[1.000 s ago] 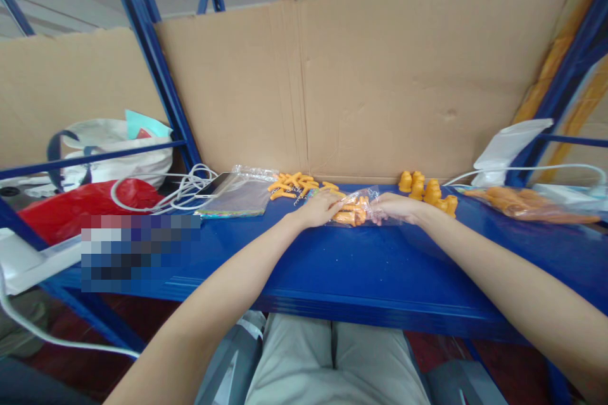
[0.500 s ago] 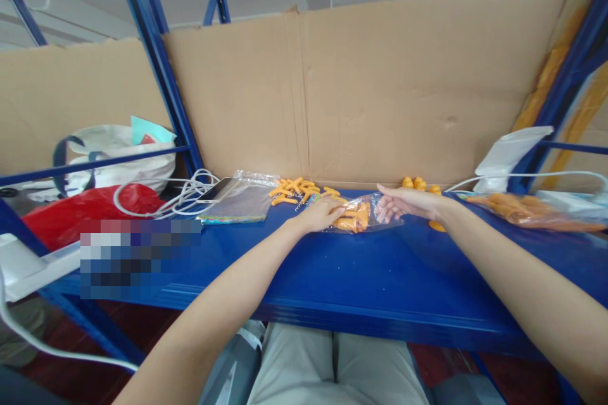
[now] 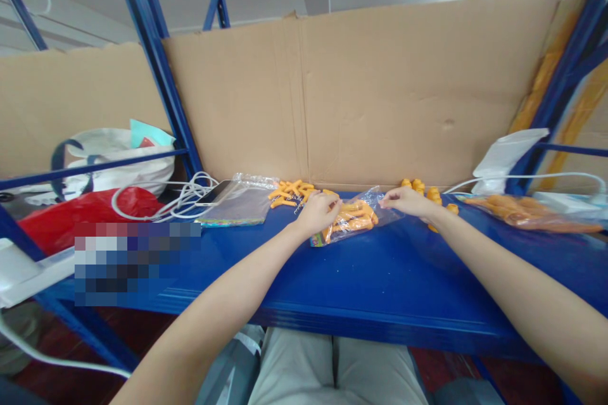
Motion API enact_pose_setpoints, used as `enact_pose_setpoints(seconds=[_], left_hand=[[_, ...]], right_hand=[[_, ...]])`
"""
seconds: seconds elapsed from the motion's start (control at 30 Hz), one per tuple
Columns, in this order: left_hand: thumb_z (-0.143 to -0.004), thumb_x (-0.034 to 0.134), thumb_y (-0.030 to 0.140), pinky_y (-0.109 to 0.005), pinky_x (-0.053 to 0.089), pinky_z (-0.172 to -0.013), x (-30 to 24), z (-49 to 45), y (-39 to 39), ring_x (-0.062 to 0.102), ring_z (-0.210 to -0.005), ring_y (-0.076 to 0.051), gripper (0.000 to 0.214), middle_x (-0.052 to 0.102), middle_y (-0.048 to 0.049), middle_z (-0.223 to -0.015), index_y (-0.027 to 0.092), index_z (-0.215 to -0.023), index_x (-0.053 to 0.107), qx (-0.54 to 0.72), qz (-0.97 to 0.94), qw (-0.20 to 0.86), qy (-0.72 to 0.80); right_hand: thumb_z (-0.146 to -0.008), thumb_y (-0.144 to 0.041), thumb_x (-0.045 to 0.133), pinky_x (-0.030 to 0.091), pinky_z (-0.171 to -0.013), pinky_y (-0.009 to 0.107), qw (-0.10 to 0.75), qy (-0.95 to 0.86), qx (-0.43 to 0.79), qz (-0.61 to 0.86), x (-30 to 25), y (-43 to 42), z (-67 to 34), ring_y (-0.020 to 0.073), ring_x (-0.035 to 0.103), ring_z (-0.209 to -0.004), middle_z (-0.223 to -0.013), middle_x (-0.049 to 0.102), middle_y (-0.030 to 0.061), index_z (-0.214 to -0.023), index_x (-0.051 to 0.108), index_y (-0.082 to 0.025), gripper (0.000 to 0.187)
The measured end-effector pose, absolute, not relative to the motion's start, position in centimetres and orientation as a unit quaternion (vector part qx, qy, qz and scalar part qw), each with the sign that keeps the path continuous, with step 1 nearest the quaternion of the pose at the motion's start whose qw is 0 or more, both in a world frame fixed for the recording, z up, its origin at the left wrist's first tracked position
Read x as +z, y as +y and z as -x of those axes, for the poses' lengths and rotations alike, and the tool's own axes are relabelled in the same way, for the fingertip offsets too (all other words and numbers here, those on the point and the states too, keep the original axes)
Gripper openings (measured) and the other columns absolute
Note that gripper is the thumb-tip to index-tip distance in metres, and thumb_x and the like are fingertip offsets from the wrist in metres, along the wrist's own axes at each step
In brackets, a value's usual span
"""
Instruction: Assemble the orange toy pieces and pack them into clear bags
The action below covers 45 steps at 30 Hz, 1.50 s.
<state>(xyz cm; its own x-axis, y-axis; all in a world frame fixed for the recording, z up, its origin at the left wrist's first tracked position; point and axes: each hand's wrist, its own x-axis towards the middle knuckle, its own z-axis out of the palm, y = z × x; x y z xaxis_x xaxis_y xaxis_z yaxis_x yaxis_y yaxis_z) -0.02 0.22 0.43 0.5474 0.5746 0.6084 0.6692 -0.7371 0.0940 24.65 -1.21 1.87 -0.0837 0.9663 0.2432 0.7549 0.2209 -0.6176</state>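
A small clear plastic bag filled with orange pieces is lifted a little off the blue shelf. My left hand pinches its left edge, fingers closed. My right hand pinches the bag's upper right corner, fingers closed. Loose orange pieces lie on the shelf just left of my left hand. Several small orange figures stand behind my right hand, partly hidden by it.
A stack of empty clear bags with a phone and white cables lies at the left. A filled bag of orange parts lies at the right. Cardboard walls the back. A red bag sits far left.
My right hand went out to the figures and came back to the bag's corner. Both hands have lifted and tilted the bag off the shelf.
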Motion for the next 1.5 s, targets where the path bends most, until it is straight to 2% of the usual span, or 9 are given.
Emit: enact_pose_setpoints(seconds=[0.13, 0.27, 0.47, 0.7, 0.87, 1.03, 1.3, 1.4, 1.5], left_hand=[[-0.091, 0.038, 0.022, -0.038, 0.038, -0.089, 0.3, -0.9, -1.3, 0.060, -0.075, -0.018, 0.030, 0.067, -0.0039, -0.071, 0.017, -0.075, 0.063, -0.309, 0.895, 0.098, -0.307], [-0.092, 0.037, 0.023, -0.040, 0.035, -0.096, 0.3, -1.5, -2.7, 0.060, -0.077, -0.017, 0.031, 0.067, -0.0039, -0.074, 0.017, -0.076, 0.063, -0.286, 0.917, 0.141, -0.241], [-0.092, 0.037, 0.024, -0.036, 0.039, -0.087, -0.1, -1.9, -3.4, 0.058, -0.080, -0.018, 0.032, 0.065, -0.0059, -0.075, 0.016, -0.075, 0.062, -0.270, 0.934, 0.182, -0.146], [-0.093, 0.036, 0.023, -0.037, 0.042, -0.090, -0.2, -2.4, -3.9, 0.059, -0.082, -0.019, 0.031, 0.067, -0.0080, -0.079, 0.015, -0.079, 0.063, -0.266, 0.936, 0.220, -0.064], [-0.094, 0.036, 0.024, -0.033, 0.047, -0.083, -0.2, -2.5, -4.3, 0.060, -0.085, -0.019, 0.031, 0.067, -0.0093, -0.081, 0.016, -0.082, 0.064, -0.264, 0.942, 0.201, -0.047], [-0.094, 0.037, 0.026, -0.031, 0.049, -0.080, -0.1, -2.4, -4.3, 0.063, -0.083, -0.018, 0.031, 0.068, -0.0088, -0.082, 0.016, -0.085, 0.065, -0.278, 0.945, 0.160, -0.065], [-0.089, 0.046, 0.022, -0.034, 0.050, -0.083, -0.1, -0.6, -0.4, 0.065, -0.087, -0.018, 0.022, 0.071, -0.0048, -0.091, 0.018, -0.103, 0.062, -0.415, 0.860, -0.005, -0.298], [-0.085, 0.052, 0.020, -0.035, 0.049, -0.088, -0.6, 0.1, 1.3, 0.064, -0.094, -0.020, 0.028, 0.070, -0.0070, -0.095, 0.015, -0.112, 0.058, -0.407, 0.821, -0.077, -0.393], [-0.084, 0.056, 0.022, -0.035, 0.047, -0.091, -1.1, 0.5, 2.3, 0.063, -0.099, -0.021, 0.033, 0.069, -0.0084, -0.100, 0.015, -0.116, 0.056, -0.374, 0.799, -0.150, -0.446]], right_hand=[[-0.080, -0.026, 0.055, 0.045, -0.068, 0.030, 0.307, -0.719, 0.064, 0.621, 1.0, -0.5, -24.6, 0.0205, 0.063, -0.075, -0.072, 0.069, 0.0060, -0.064, 0.065, -0.018, 0.020], [-0.083, -0.027, 0.053, 0.043, -0.075, 0.034, 0.276, -0.701, -0.054, 0.656, 0.4, -0.4, -24.1, 0.0245, 0.063, -0.090, -0.090, 0.072, 0.0075, -0.078, 0.069, -0.019, 0.019], [-0.086, -0.026, 0.050, 0.039, -0.083, 0.041, 0.253, -0.708, -0.146, 0.643, -0.6, -0.4, -23.5, 0.0283, 0.059, -0.103, -0.102, 0.070, 0.0104, -0.083, 0.071, -0.020, 0.022], [-0.087, -0.027, 0.049, 0.036, -0.084, 0.045, 0.277, -0.712, -0.204, 0.612, -1.3, -0.1, -23.5, 0.0284, 0.057, -0.100, -0.100, 0.069, 0.0092, -0.082, 0.070, -0.020, 0.022], [-0.088, -0.027, 0.049, 0.037, -0.084, 0.044, 0.283, -0.716, -0.197, 0.607, -1.4, -0.2, -23.3, 0.0283, 0.056, -0.101, -0.102, 0.068, 0.0099, -0.083, 0.068, -0.020, 0.021], [-0.087, -0.027, 0.048, 0.039, -0.085, 0.044, 0.288, -0.705, -0.178, 0.624, -1.6, -0.2, -23.0, 0.0295, 0.054, -0.108, -0.113, 0.064, 0.0125, -0.103, 0.063, -0.018, 0.023], [-0.085, -0.024, 0.050, 0.045, -0.085, 0.041, 0.314, -0.663, -0.144, 0.664, -0.9, 0.3, -23.5, 0.0285, 0.057, -0.108, -0.112, 0.064, 0.0143, -0.101, 0.060, -0.015, 0.021], [-0.084, -0.023, 0.054, 0.049, -0.078, 0.033, 0.350, -0.636, -0.044, 0.686, -0.4, 0.5, -24.1, 0.0233, 0.064, -0.092, -0.097, 0.068, 0.0124, -0.090, 0.061, -0.015, 0.012], [-0.084, -0.027, 0.058, 0.049, -0.056, 0.028, 0.379, -0.594, 0.124, 0.699, 0.1, 0.4, -24.4, 0.0162, 0.061, -0.056, -0.067, 0.065, 0.0059, -0.077, 0.058, -0.016, 0.013]])
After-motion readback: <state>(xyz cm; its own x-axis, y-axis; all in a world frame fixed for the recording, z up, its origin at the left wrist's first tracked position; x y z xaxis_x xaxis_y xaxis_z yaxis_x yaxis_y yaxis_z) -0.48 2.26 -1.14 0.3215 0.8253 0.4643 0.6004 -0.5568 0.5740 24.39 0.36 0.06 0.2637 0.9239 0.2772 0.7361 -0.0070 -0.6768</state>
